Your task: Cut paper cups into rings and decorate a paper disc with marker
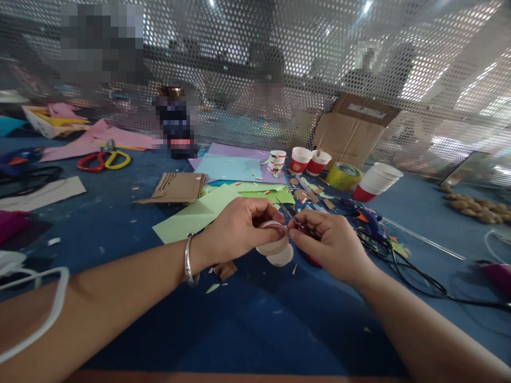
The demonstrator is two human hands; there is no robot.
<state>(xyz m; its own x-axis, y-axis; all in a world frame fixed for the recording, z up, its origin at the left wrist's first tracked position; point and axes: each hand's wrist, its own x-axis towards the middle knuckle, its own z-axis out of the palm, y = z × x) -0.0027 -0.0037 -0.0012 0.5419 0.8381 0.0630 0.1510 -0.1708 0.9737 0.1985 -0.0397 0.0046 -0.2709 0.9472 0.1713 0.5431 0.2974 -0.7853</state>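
Gripping a cup piece (272, 248) above the blue desk (247, 330)

The left hand (241, 229) pinches that pale piece; the right hand (329, 238) closes around scissors (294, 217), blades beside it. A white disc (282, 259) lies just below. Far side: a red-and-white cup (301, 155) with a gold emblem (296, 166), too small to read.

Nothing legible from where I stand | far red-and-white paper cup (299, 161): round gold emblem (296, 166), unreadable | far-right cardboard (346, 135): pale marking (367, 110), blurred
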